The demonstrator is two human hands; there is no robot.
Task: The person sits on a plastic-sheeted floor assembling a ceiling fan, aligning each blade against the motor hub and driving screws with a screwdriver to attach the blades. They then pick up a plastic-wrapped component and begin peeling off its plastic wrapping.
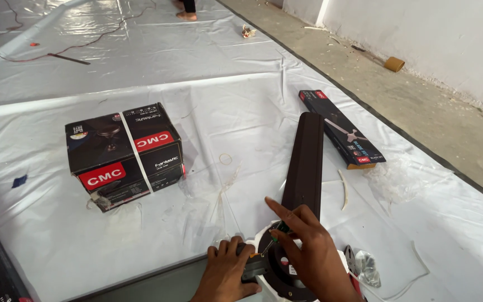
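Down at the bottom of the view, two bare hands work on a dark ceiling fan motor point(286, 274) resting on a white plastic sheet point(241, 112) spread over the floor. The left hand point(227, 274) is closed in a grip on the motor's near edge, steadying it. The right hand point(308, 251) pinches a small green-handled screwdriver point(272, 237) between fingertips, its forefinger pointing out, the tip set where a long dark brown fan blade point(306, 162) meets the motor. That blade runs straight away from the grip. Well to the left of the grip sits a black carton with red labels point(124, 154); beyond the blade's far end, to the right, lies a long flat black box point(339, 127). Just right of the grip lie red-handled pliers point(352, 268) and a clear plastic bag point(367, 267). The screwdriver could slip off the screw, since the pinch looks light, and a loose screw might vanish in the sheet's wrinkles.
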